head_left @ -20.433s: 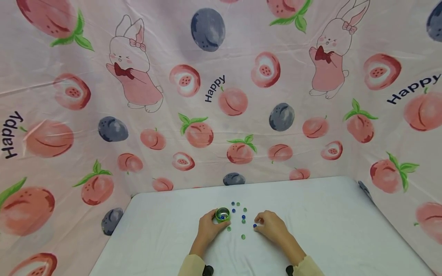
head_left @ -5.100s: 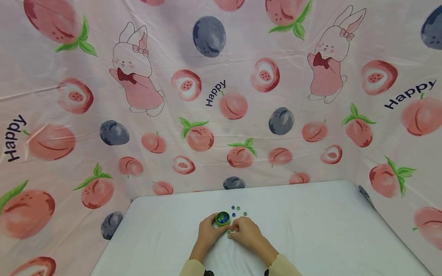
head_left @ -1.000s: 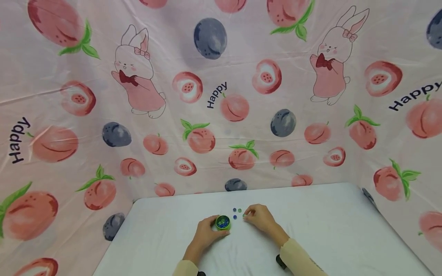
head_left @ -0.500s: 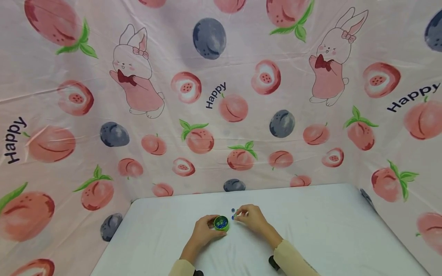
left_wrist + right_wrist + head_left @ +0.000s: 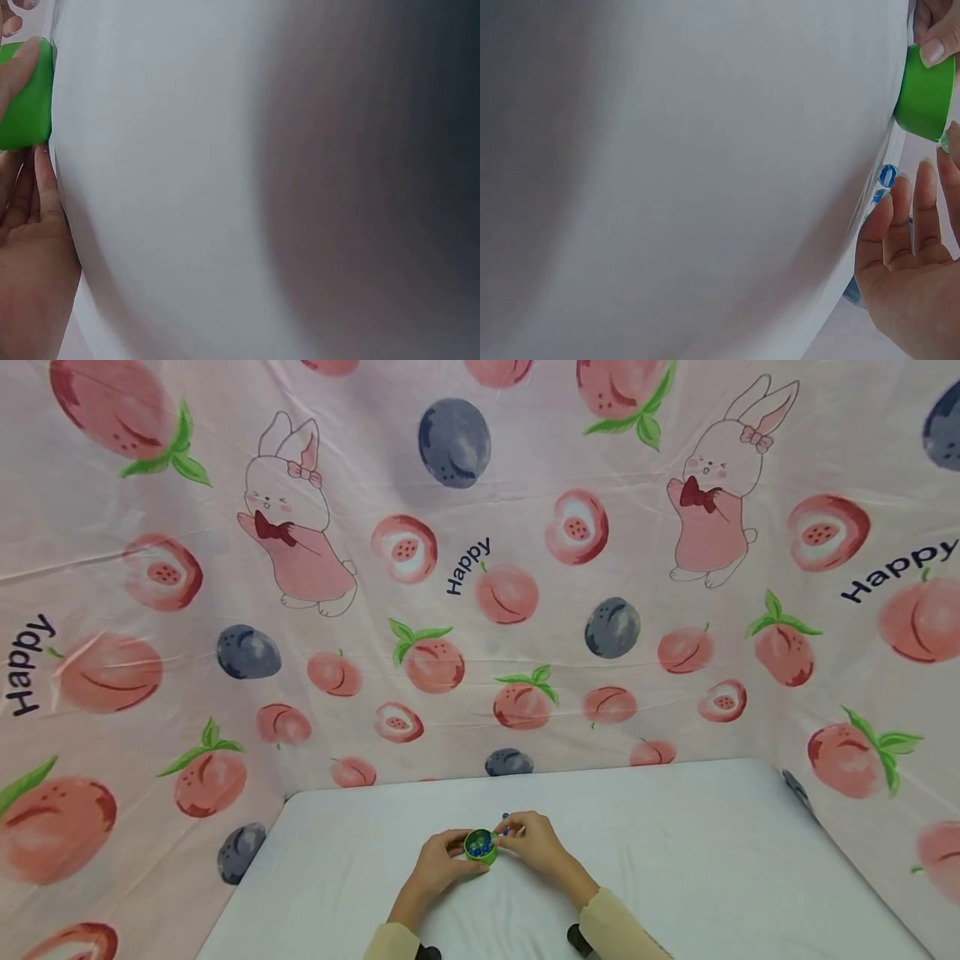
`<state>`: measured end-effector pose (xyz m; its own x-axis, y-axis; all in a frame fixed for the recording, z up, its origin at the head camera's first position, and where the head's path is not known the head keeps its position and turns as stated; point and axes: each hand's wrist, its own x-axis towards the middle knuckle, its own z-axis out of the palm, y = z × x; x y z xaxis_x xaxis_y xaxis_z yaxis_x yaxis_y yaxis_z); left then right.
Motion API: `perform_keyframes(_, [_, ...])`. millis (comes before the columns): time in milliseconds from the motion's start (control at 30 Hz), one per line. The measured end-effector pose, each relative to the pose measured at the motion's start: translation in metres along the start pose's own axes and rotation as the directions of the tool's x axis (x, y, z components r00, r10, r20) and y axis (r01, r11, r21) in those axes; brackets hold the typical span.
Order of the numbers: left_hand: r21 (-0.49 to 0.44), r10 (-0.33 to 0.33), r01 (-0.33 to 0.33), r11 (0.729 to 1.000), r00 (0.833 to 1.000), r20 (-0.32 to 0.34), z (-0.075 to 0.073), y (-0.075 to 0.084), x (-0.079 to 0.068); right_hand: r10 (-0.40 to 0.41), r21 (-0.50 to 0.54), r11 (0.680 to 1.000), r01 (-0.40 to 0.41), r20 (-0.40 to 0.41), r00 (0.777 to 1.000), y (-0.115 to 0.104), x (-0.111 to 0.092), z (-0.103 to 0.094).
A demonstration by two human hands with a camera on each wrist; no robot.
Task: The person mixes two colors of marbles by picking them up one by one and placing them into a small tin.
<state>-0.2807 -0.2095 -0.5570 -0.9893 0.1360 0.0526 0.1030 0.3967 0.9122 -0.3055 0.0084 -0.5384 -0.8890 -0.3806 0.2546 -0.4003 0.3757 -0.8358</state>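
Note:
My left hand (image 5: pixel 438 864) grips a small green cup (image 5: pixel 482 860), thumb on the near side and fingers on the far side. Blue and green glass marbles (image 5: pixel 477 847) lie inside it. At the cup's right rim, my right hand (image 5: pixel 538 845) pinches a clear green marble (image 5: pixel 944 141) between thumb and index finger. Its other fingers spread loosely in the right wrist view. Just past that hand, a blue marble (image 5: pixel 506 816) and another blue marble (image 5: pixel 887 175) rest on the white table. The left wrist view catches the green wall of the cup (image 5: pixel 34 105) against the thumb.
A white cloth covers the table (image 5: pixel 360 827), which ends at a pink fruit-and-rabbit curtain (image 5: pixel 525 635) behind and at both sides. A dark object (image 5: pixel 797 789) sits by the far right corner. Dark wrist cameras (image 5: pixel 579 939) show at the sleeves.
Over the last second my right hand has moved left from the marbles on the table to the cup's rim, carrying a green marble. Compared with 20 seconds ago, fewer marbles lie out and more are in the cup.

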Motion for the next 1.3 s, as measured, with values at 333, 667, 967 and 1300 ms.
perform_keyframes(333, [-0.002, -0.057, 0.057, 0.998, 0.998, 0.033, -0.005, 0.001, -0.001, 0.003, -0.007, 1.0, -0.003, -0.003, 1.0, -0.002, -0.001, 0.005])
perform_keyframes(667, [-0.009, -0.089, 0.089, 0.996, 0.996, 0.024, -0.002, 0.003, -0.002, -0.013, -0.011, 1.0, 0.013, -0.002, 1.0, -0.004, -0.003, 0.0])
perform_keyframes(967, [-0.008, -0.096, 0.096, 0.995, 0.995, 0.016, -0.002, 0.005, 0.0, 0.024, -0.062, 0.998, -0.027, -0.057, 0.998, 0.003, 0.004, -0.019])
perform_keyframes(1300, [-0.064, -0.09, 0.091, 0.994, 0.996, 0.018, 0.0, 0.003, -0.002, 0.061, -0.116, 0.991, -0.072, -0.092, 0.994, 0.022, 0.012, -0.034])
